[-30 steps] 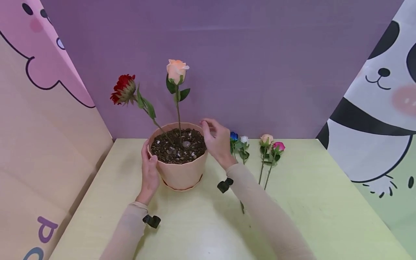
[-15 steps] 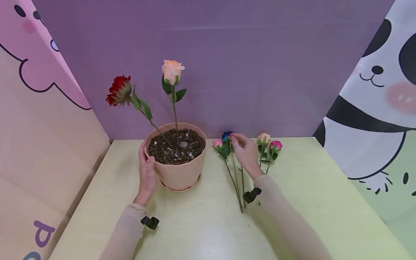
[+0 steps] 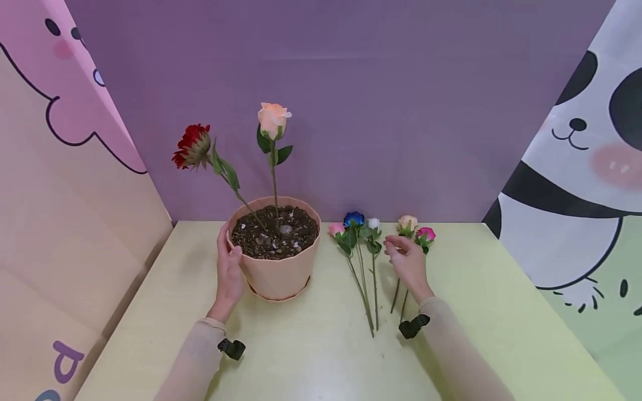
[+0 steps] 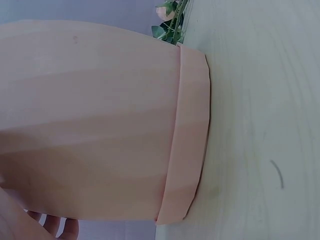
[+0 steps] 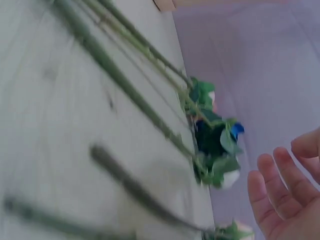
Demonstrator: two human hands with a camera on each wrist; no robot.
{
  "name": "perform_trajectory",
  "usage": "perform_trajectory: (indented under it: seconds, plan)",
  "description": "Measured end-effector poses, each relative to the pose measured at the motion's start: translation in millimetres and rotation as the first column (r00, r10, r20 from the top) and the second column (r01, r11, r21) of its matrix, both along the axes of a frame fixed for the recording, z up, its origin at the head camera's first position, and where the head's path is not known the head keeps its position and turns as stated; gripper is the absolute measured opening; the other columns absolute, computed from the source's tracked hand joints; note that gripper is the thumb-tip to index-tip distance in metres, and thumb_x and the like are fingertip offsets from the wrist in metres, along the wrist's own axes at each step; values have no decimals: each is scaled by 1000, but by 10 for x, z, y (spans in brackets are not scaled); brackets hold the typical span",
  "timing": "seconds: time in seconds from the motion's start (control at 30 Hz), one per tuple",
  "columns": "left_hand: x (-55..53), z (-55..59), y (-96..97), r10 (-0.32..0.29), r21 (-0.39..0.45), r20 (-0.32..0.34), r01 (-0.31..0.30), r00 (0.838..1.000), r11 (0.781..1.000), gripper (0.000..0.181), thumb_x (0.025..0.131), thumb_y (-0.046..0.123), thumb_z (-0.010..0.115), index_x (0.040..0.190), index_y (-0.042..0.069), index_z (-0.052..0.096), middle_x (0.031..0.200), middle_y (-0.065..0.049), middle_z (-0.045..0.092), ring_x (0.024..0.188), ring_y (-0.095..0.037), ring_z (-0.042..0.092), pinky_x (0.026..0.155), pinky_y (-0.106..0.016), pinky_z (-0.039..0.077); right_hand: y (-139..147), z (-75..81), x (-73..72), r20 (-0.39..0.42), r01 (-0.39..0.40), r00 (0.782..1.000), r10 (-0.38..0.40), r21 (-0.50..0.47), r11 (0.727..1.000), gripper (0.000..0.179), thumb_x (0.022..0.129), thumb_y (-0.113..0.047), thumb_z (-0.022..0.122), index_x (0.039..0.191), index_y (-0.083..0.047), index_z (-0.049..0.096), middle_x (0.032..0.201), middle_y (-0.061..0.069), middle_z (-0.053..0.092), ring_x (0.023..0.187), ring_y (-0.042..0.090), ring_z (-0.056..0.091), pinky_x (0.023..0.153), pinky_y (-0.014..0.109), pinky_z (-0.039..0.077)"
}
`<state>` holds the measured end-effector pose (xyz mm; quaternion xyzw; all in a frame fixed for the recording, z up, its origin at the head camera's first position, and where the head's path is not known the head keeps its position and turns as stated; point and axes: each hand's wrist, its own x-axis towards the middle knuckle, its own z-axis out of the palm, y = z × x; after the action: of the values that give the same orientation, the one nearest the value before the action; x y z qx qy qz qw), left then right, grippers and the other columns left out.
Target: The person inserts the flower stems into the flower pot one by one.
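At the left side of the table a peach flower pot (image 3: 278, 275) full of dark soil stands on its saucer. My left hand (image 3: 229, 281) holds it by the left side, thumb near the rim and fingers round the wall. A red flower (image 3: 193, 146) leans left out of the soil, beside an upright peach rose (image 3: 273, 120). My right hand (image 3: 408, 264) is over the stems of a lying peach rose (image 3: 408, 223) and a magenta rose (image 3: 426, 234), its fingers relaxed and holding nothing. Left of it lie a pink rose (image 3: 336, 229), a blue rose (image 3: 354, 219) and a white rose (image 3: 374, 224).
A purple backdrop (image 3: 381, 122) rises behind the pale table (image 3: 311, 356). Printed panels flank it, a pink cartoon figure on the left and a panda (image 3: 567, 223) on the right.
My right hand has moved from the pot's right rim, past the pink, blue and white roses, to above the two right-hand roses. My left hand keeps its hold on the pot.
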<state>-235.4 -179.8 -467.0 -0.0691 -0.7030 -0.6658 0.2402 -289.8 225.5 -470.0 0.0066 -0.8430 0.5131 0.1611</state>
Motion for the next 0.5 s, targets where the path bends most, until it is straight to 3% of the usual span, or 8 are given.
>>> perform_trajectory:
  seconds: [0.13,0.23,0.37,0.5]
  plan:
    - [-3,-8,6,-4,-7,-7,4,1000,1000,71,106,32,36,171,14,15,180,-10,10,167,-34,7,133,-63,8,195,-47,45,23,46,999,-47,36,998,34,106,-24,63,132,-4,73,123,24,76,95,20,76,74,18,54]
    - [-12,10,9,-5,-9,-16,5,1000,1000,71,105,33,36,171,13,15,180,-10,10,167,-34,7,133,-63,7,327,-59,74,73,80,994,-86,91,993,40,106,-27,63,139,-5,68,131,21,73,114,36,71,87,30,55]
    - [-9,20,10,1,-18,-7,-1,1000,1000,71,105,35,35,171,14,15,180,-10,10,167,-35,6,133,-63,6,470,-85,127,174,84,979,-106,132,988,46,106,-28,61,145,-4,62,144,21,66,130,41,62,102,50,51]
    - [13,3,16,0,-1,0,0,1000,1000,71,105,32,36,171,15,15,180,-10,9,167,-33,6,133,-61,6,553,-114,168,242,63,966,-97,143,988,46,104,-28,61,143,-3,63,143,23,65,117,40,68,91,41,55]
